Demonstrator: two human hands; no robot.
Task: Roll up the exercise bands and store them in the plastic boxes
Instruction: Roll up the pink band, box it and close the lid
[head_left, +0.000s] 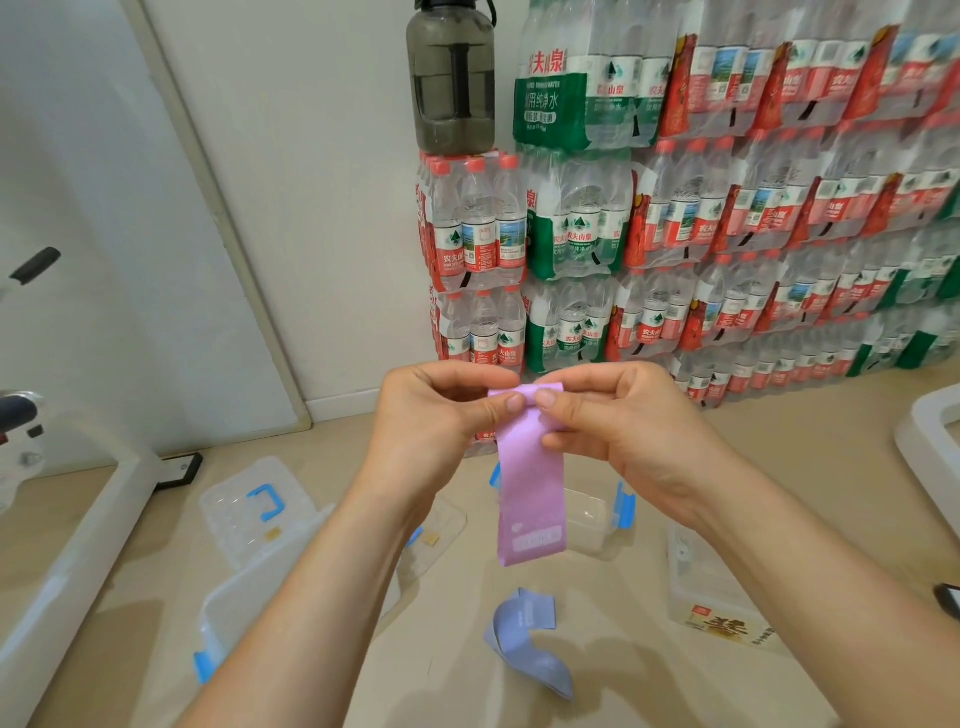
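- Pink elastic-fabric exercise band (530, 483): held in the air above the floor, top edge turned over once, the rest hanging straight, with a pale label patch near its lower end.
- Left hand (441, 415) and right hand (613, 421): each pinches the turned edge between thumb and fingers, thumbs almost meeting at the middle. I judge this a hold for starting a tight roll, with the free length left to hang flat.
- Lilac-blue fabric band (524, 639): lies crumpled on the beige floor (649, 675) below the hands, not yet rolled.
- Small clear plastic box with blue clips (592, 514): open, just behind the hanging tail — I read it as the nearest place to drop a finished roll.
- Large clear plastic box with blue latches (249, 587): lower left, with its clear lid with a blue handle (249, 504) lying beside it.
- Open room: bare floor between the boxes; the wall of shrink-wrapped water bottle packs (727, 208) stands well behind.
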